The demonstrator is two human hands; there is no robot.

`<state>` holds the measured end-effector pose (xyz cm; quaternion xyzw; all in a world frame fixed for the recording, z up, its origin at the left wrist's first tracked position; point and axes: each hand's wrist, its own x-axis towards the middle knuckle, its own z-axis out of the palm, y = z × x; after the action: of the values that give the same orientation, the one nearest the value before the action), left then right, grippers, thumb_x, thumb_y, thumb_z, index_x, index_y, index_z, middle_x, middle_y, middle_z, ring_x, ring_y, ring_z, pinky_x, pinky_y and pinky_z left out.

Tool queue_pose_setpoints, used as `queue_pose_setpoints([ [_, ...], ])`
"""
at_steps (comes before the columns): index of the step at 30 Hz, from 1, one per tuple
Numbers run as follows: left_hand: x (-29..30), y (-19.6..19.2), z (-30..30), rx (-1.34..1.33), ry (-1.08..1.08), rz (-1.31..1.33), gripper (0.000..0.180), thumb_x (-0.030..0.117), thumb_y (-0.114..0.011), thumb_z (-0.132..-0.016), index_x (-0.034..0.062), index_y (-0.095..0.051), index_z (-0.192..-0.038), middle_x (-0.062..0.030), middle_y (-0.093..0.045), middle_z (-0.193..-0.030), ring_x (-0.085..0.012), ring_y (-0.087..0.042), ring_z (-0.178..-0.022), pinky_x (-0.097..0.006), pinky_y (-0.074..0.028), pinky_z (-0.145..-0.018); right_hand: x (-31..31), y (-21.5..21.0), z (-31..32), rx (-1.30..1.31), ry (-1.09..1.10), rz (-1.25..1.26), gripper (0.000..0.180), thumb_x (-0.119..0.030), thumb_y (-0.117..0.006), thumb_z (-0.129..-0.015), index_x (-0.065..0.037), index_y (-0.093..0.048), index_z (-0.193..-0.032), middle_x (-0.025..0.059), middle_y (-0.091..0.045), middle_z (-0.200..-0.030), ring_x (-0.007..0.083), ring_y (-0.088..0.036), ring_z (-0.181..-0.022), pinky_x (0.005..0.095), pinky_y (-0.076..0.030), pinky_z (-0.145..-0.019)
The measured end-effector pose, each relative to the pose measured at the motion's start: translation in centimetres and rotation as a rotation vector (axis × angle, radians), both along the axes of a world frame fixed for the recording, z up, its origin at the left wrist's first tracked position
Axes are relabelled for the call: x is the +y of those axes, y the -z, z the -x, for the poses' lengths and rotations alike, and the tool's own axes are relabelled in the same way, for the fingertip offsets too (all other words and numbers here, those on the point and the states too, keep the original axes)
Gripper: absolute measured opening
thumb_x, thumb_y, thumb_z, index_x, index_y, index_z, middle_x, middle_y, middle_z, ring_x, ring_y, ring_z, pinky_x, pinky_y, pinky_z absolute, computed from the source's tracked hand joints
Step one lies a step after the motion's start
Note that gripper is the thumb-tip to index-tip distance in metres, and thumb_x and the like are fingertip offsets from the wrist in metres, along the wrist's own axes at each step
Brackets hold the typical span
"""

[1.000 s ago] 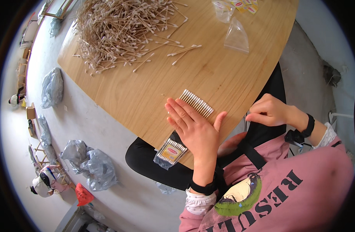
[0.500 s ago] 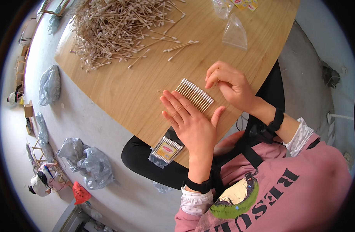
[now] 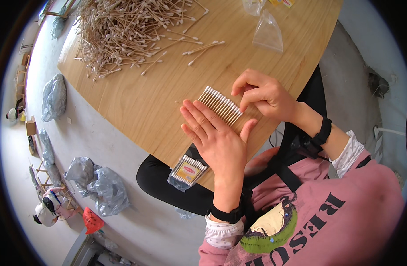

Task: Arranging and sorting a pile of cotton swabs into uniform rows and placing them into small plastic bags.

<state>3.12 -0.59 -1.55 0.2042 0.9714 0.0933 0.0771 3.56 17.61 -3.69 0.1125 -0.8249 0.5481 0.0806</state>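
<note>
A flat row of cotton swabs (image 3: 222,105) lies side by side on the wooden table, white tips facing up and right. My left hand (image 3: 219,139) rests flat over the row's lower ends, fingers stretched out, covering part of it. At the tips' right end hovers my right hand (image 3: 267,97); its index finger and thumb are bent and apart, the thumb close to the last swabs. Nothing shows between them. Below my left hand, a small pack of cotton swabs (image 3: 188,170) with a yellow label sits at the table's edge.
A large heap of loose cotton swabs (image 3: 123,35) covers the far left of the table (image 3: 137,106). Two clear plastic bags (image 3: 268,33) and yellow labels (image 3: 283,2) lie at the far right. Grey plastic sacks (image 3: 110,190) stand on the floor at left, near another person (image 3: 48,210).
My right hand's fingers have opened somewhat, and its thumb has come down closer to the right end of the swab row. My left hand stays flat over the row.
</note>
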Motion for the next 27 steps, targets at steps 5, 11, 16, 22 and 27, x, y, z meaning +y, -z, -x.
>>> queue_pose_setpoints([
  [5,-0.08,-0.06,-0.02,0.006,0.002,-0.009,0.123,0.076,-0.057,-0.080,-0.0149,-0.018,-0.153,-0.0323,-0.012,-0.163,-0.0415,-0.007,-0.154,-0.050,-0.006,-0.124,-0.08,0.22,0.11,0.042,-0.008,-0.038,0.015,0.008,-0.064,-0.074,-0.005,-0.069,-0.074,0.0060,-0.062,-0.103,0.0208,-0.057,-0.091,0.0299,-0.048,-0.075],
  [11,0.09,-0.12,-0.03,0.012,0.008,-0.001,0.124,0.077,-0.055,-0.082,-0.0153,-0.013,-0.153,-0.0312,-0.011,-0.163,-0.0402,-0.007,-0.154,-0.050,-0.010,-0.124,0.10,0.01,-0.04,0.036,-0.016,-0.032,0.015,0.009,-0.064,-0.074,-0.005,-0.070,-0.075,0.0063,-0.063,-0.105,0.0204,-0.057,-0.092,0.0297,-0.048,-0.075],
  [16,-0.02,-0.03,-0.03,0.010,0.002,-0.022,0.123,0.075,-0.058,-0.081,-0.0151,-0.017,-0.153,-0.0325,-0.013,-0.162,-0.0418,-0.008,-0.154,-0.050,-0.008,-0.124,-0.24,-0.28,0.21,0.028,0.038,-0.032,0.020,0.013,-0.060,-0.074,-0.005,-0.068,-0.076,0.0064,-0.061,-0.105,0.0232,-0.059,-0.098,0.0313,-0.052,-0.082],
  [22,0.00,-0.02,0.00,0.013,0.006,-0.003,0.123,0.076,-0.057,-0.081,-0.0159,-0.017,-0.152,-0.0325,-0.013,-0.162,-0.0418,-0.007,-0.154,-0.050,-0.008,-0.124,0.00,0.12,0.11,0.042,-0.025,-0.092,0.020,0.010,-0.062,-0.076,-0.006,-0.072,-0.078,0.0070,-0.062,-0.113,0.0213,-0.057,-0.099,0.0302,-0.048,-0.077],
  [27,0.01,-0.02,-0.01,0.011,0.001,-0.010,0.124,0.077,-0.056,-0.081,-0.0160,-0.017,-0.152,-0.0323,-0.013,-0.163,-0.0416,-0.007,-0.154,-0.050,-0.007,-0.124,-0.12,0.14,0.10,0.033,0.025,-0.051,0.020,0.010,-0.061,-0.075,-0.006,-0.071,-0.080,0.0075,-0.061,-0.115,0.0220,-0.056,-0.100,0.0306,-0.048,-0.078],
])
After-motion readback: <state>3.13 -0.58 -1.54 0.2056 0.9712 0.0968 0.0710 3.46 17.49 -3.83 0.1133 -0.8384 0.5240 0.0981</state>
